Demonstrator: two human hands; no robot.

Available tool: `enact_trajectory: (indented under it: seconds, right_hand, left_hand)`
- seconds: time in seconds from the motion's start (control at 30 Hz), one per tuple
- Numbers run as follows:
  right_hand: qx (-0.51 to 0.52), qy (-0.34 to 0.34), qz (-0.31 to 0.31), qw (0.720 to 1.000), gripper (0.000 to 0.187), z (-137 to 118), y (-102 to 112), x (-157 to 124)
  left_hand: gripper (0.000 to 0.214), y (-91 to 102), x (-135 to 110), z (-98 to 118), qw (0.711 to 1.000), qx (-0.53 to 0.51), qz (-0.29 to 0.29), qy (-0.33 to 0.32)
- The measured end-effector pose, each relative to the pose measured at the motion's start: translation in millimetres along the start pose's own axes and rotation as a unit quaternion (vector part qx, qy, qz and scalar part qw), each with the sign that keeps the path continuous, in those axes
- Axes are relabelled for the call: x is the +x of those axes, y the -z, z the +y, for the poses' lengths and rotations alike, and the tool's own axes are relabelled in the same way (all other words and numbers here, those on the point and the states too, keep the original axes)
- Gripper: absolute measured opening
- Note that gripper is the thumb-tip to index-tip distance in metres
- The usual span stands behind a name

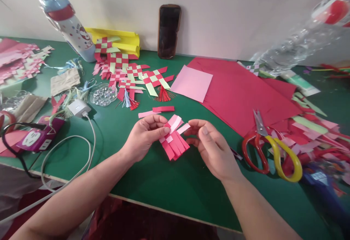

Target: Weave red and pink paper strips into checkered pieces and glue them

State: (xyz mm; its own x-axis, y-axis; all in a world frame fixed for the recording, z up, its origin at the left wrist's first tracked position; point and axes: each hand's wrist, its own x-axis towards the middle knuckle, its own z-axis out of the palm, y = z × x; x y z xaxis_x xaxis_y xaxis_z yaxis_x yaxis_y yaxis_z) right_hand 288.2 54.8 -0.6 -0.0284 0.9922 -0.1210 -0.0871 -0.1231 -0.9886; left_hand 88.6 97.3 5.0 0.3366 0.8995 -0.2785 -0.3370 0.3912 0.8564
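Observation:
My left hand (149, 134) pinches a small piece of paper weaving (176, 147) between thumb and fingers. Its red-pink slit strips hang toward me, with light pink strips crossing near the top. At its right side is my right hand (214, 147), fingers half curled and thumb apart, with the fingertips close to the end of a light pink strip (183, 128). Whether they touch it I cannot tell. Just beyond the hands, a loose red paper strip (163, 108) and a pink paper strip (149, 113) lie on the green table (153, 185).
Scissors (261, 138) lie right of my right hand, beside paper scraps (314, 138). Behind are red sheets (232, 90), a pink square (193, 83), woven paper pieces (133, 70) and a phone (168, 31) against the wall. A charger (78, 107), its cable and a bottle (68, 28) are leftward.

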Motion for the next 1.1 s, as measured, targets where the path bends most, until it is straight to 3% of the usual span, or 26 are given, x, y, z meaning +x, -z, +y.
enact_trajectory:
  seconds: [0.13, 0.2, 0.4, 0.47, 0.5, 0.57, 0.63, 0.7, 0.8, 0.93, 1.1]
  right_hand:
    - [0.013, -0.042, -0.085, 0.995, 0.043, -4, -5, -4]
    - [0.010, -0.045, -0.087, 0.995, 0.043, -5, -6, -5]
    - [-0.045, 0.060, 0.084, 0.994, 0.032, -4, 8, 0]
    - [-0.032, 0.086, 0.100, 0.991, 0.030, -9, 14, 1]
    - [-0.033, 0.087, 0.080, 0.992, 0.033, -12, 16, 0]
    - [-0.057, 0.037, -0.024, 0.997, 0.040, -18, 15, -3]
    - [-0.075, -0.075, -0.166, 0.981, 0.039, -21, 10, -8]
    - [-0.052, -0.167, -0.245, 0.954, 0.044, -20, 1, -11]
    - [0.007, -0.172, -0.263, 0.949, 0.060, -18, -10, -13]
    - [0.070, -0.124, -0.236, 0.961, 0.050, -19, -11, -11]
    - [0.058, -0.105, -0.201, 0.972, 0.045, -20, -10, -9]
  left_hand:
    - [0.026, -0.7, 1, -1, 1.000, 0.007, 0.007, -0.007]
    - [0.026, -2.0, 1, -2, 1.000, 0.007, 0.004, -0.008]
    - [0.026, 1.3, 3, 5, 0.998, -0.045, 0.030, 0.009]
    - [0.027, 4.1, 4, 8, 0.997, -0.059, 0.044, 0.005]
    - [0.027, 5.3, 4, 10, 0.997, -0.065, 0.048, 0.002]
    - [0.027, 7.2, 6, 12, 0.995, -0.080, 0.053, -0.007]
    - [0.028, 7.7, 7, 13, 0.993, -0.096, 0.060, -0.016]
    - [0.029, 6.8, 7, 12, 0.993, -0.102, 0.063, -0.021]
    - [0.028, 4.2, 6, 10, 0.995, -0.082, 0.050, -0.018]
    - [0.026, 1.8, 3, 4, 0.999, -0.031, 0.035, -0.028]
    - [0.023, 1.0, 1, -2, 0.998, 0.024, 0.015, -0.062]
